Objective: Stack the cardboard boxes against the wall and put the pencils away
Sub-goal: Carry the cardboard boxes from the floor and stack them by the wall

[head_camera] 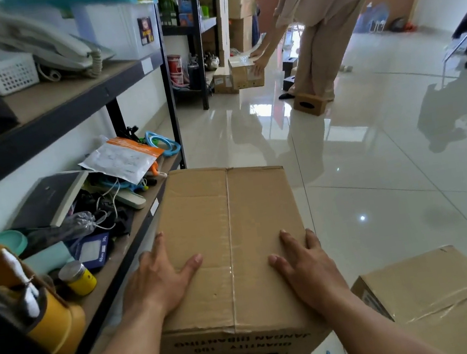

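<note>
Lying flat on one cardboard box (226,208): left hand (160,280), right hand (304,263).

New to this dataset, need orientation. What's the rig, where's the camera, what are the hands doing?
No robot here: one wide-angle camera on a person's head looks down at their own bare hands. The left hand and right hand lie flat, fingers straight, on top of a taped cardboard box; nothing is gripped. A second box is at lower right. Cluttered shelves stand on the left. Farther back, another person bends over more boxes on the glossy floor.
</note>
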